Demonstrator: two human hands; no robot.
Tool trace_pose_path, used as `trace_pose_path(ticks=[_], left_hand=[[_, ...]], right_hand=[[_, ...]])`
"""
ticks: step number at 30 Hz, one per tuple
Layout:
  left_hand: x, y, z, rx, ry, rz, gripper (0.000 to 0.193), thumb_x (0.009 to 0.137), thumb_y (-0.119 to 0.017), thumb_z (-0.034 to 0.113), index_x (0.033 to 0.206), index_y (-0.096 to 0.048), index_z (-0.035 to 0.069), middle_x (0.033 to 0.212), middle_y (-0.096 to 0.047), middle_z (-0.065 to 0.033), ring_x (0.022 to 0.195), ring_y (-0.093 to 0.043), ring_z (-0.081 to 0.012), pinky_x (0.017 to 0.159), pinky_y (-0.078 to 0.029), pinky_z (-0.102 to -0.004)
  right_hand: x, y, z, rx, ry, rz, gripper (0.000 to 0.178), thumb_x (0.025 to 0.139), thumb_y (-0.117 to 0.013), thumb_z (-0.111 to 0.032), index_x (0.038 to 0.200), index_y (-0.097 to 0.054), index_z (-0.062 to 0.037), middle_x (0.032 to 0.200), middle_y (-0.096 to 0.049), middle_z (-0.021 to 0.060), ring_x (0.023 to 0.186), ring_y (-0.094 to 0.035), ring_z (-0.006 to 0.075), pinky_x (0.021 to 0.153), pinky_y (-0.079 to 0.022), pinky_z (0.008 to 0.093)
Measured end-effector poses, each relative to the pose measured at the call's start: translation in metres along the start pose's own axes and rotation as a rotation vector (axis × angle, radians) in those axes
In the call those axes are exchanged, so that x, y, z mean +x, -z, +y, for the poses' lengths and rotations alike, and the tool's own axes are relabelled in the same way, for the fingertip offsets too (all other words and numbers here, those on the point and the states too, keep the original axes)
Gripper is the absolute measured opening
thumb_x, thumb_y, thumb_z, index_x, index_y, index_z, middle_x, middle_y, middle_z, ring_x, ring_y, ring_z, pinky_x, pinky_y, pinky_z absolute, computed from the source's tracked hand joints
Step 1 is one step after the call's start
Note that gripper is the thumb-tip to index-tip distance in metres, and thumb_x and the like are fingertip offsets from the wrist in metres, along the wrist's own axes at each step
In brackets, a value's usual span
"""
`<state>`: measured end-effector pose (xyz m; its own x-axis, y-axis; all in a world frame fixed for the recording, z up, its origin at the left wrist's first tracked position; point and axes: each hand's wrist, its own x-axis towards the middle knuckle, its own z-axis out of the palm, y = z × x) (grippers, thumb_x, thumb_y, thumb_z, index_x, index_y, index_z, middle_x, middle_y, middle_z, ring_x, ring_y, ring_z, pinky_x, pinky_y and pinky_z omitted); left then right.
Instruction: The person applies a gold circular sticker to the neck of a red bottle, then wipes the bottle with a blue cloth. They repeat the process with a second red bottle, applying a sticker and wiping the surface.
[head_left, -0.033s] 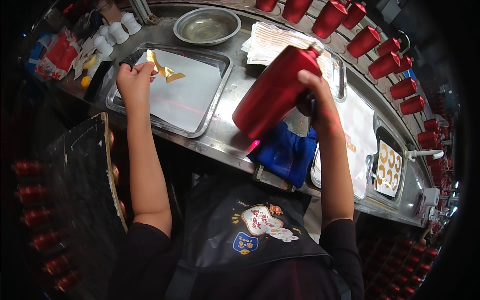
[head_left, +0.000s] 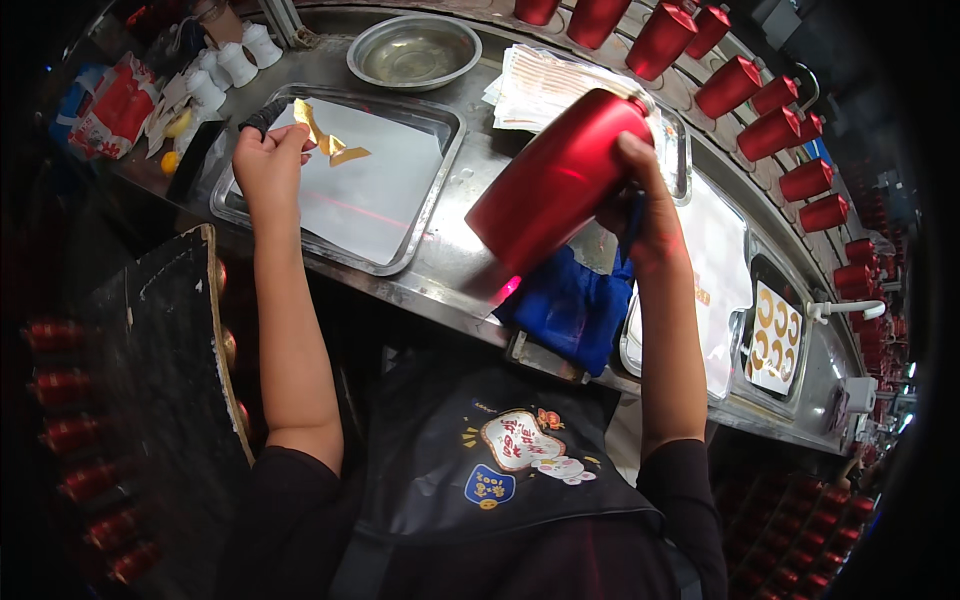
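A shiny red metal bottle (head_left: 560, 180) is held tilted over the counter in my right hand (head_left: 650, 205), its neck end up to the right and its base low to the left. The fingers behind the bottle are mostly hidden. Thumb and fingertips of my left hand (head_left: 273, 160) pinch a thin, curled piece of gold foil (head_left: 318, 132). The foil hangs above a white sheet (head_left: 370, 185) that lies in a metal tray (head_left: 428, 215). Under the bottle, at the counter's front edge, lies a blue cloth (head_left: 570, 310).
A round metal bowl (head_left: 415, 80) stands behind the tray. Printed strips (head_left: 530, 85) are stacked beyond the bottle. Several red bottles (head_left: 665, 40) line a curved conveyor at the back. A sheet of gold crescent shapes (head_left: 775, 340) rests in a tray at the right, near a white tap (head_left: 850, 309).
My right hand has turned the red bottle a little about its length, and its neck has shifted slightly. My left hand with the foil has stayed in place.
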<state>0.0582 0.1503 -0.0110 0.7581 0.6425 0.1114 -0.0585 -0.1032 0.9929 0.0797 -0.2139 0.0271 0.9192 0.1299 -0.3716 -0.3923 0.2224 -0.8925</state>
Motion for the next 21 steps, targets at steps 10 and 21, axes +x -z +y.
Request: trace_pose_path(ticks=[10, 21], left_hand=[[-0.012, -0.015, 0.007, -0.081, -0.06, -0.075, 0.022, 0.088, -0.071, 0.005, 0.1, -0.055, -0.003, 0.09, -0.072, -0.0097, 0.074, -0.068, -0.0119, 0.065, -0.05, -0.0234], [-0.027, -0.017, 0.02, -0.105, -0.046, -0.167, 0.024, 0.088, -0.075, 0.008, 0.092, -0.052, 0.002, 0.084, -0.073, -0.0087, 0.072, -0.068, -0.011, 0.063, -0.052, -0.0239]], right_hand=[[-0.034, 0.019, -0.02, 0.662, -0.149, -0.16, 0.061, 0.09, -0.062, -0.064, 0.089, -0.066, -0.0038, 0.059, -0.063, 0.0041, 0.033, -0.043, 0.0108, 0.031, -0.034, 0.0231], [-0.035, -0.009, 0.011, -0.086, 0.303, 0.072, 0.065, 0.078, -0.079, -0.048, 0.119, -0.06, -0.0002, 0.098, -0.07, 0.0095, 0.076, -0.067, 0.0127, 0.059, -0.05, 0.0235]])
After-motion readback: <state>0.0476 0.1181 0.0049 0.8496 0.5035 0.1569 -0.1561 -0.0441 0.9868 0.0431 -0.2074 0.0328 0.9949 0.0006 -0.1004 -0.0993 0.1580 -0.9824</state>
